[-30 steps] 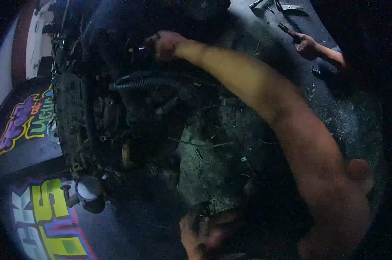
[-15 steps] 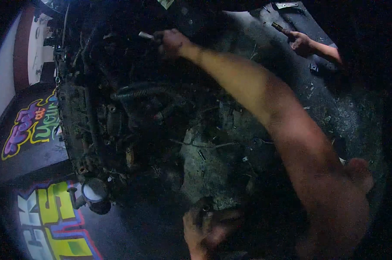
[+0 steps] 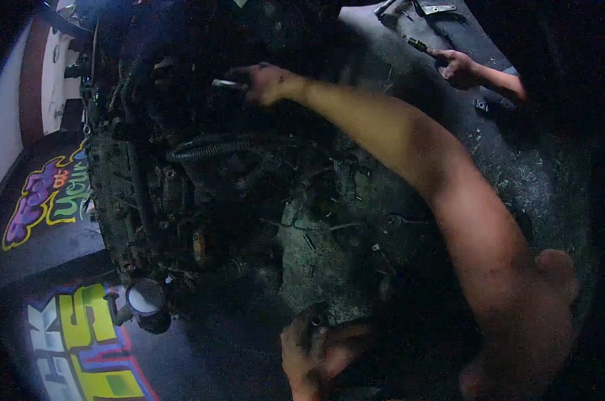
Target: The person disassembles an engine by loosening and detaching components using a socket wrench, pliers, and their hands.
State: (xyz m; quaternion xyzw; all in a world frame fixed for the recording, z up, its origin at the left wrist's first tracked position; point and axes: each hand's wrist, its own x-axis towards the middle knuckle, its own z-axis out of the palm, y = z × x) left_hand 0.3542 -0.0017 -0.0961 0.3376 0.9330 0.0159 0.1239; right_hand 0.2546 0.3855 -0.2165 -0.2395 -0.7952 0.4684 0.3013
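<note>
An engine, dark and greasy, fills the left and middle. My right arm reaches across from the lower right. At its end my right hand is closed over the engine's far part, around a short shiny metal tool whose end sticks out to the left; its kind is unclear. Near the lower edge my left hand has its blackened fingers curled round a dark part with a round, ring-like end. Deep shadow hides the rest of that part. A ribbed hose crosses the engine between my hands.
At the upper right another person's hand holds a dark cylindrical tool over a grey surface. A metal bracket lies beyond it. Small loose parts, including a bolt-like piece, are scattered mid-view. Painted lettering covers the left side.
My right hand has dropped slightly, and the shiny tool lies more level. The other person's hand and tool appear a little farther left. My left hand keeps its grip.
</note>
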